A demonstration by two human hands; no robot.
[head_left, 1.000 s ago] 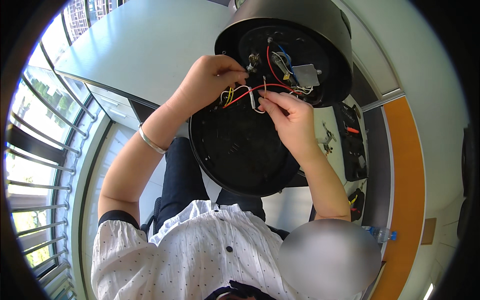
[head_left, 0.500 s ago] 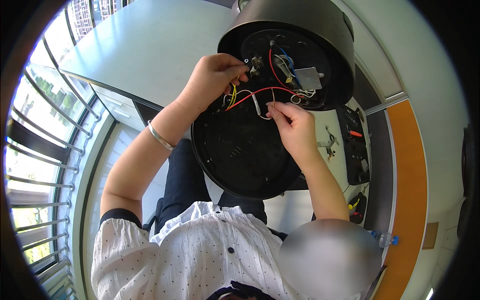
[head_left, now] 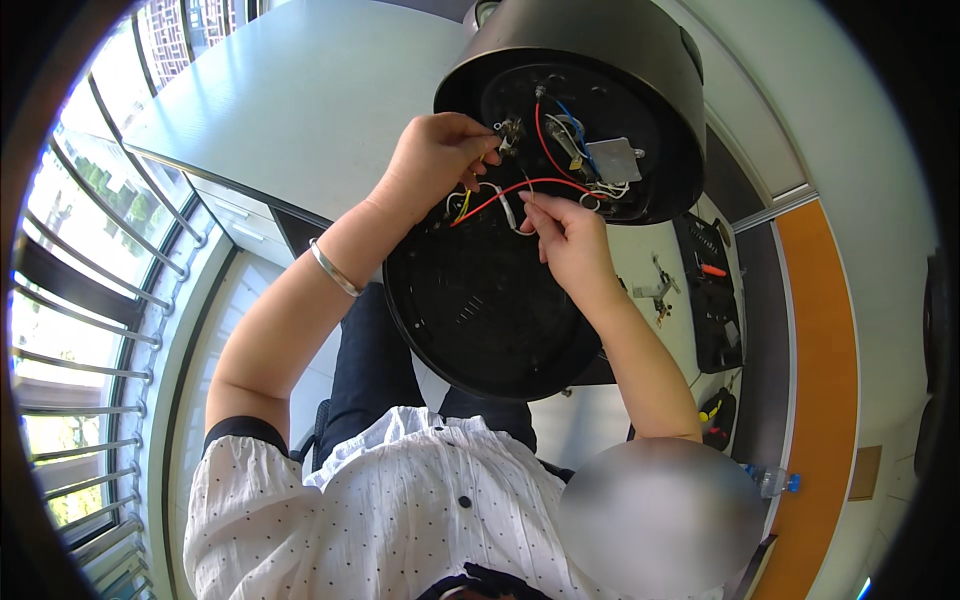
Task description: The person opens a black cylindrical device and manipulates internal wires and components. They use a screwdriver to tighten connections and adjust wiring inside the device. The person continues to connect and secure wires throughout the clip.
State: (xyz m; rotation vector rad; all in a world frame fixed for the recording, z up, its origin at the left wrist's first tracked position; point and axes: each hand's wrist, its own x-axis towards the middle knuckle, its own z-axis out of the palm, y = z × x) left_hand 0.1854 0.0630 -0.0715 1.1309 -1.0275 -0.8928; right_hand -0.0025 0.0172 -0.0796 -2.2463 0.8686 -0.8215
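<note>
A dark round appliance (head_left: 600,42) lies on its side with its underside facing me, wires and metal parts exposed. Its black round base cover (head_left: 480,310) hangs below, above my lap, joined by red (head_left: 540,182), yellow (head_left: 463,207) and white wires. My left hand (head_left: 440,155) pinches something small at a metal terminal (head_left: 510,132) on the underside's left; what it holds is mostly hidden by the fingers. To the right, my right hand (head_left: 572,240) pinches a thin white wire between thumb and forefinger, close to the red wire. A silvery plate (head_left: 615,160) and a blue wire (head_left: 578,118) sit further right inside.
A pale table (head_left: 300,90) extends left and beyond the appliance. Right of it are a metal part (head_left: 657,284), a black tool case (head_left: 712,300) with a red-handled tool, a dark pouch (head_left: 716,415) and a plastic bottle (head_left: 768,480). Barred windows (head_left: 90,300) line the left side.
My right hand has moved slightly left and up with the white wire. My left hand stays at the terminal, its fingers shifted a little.
</note>
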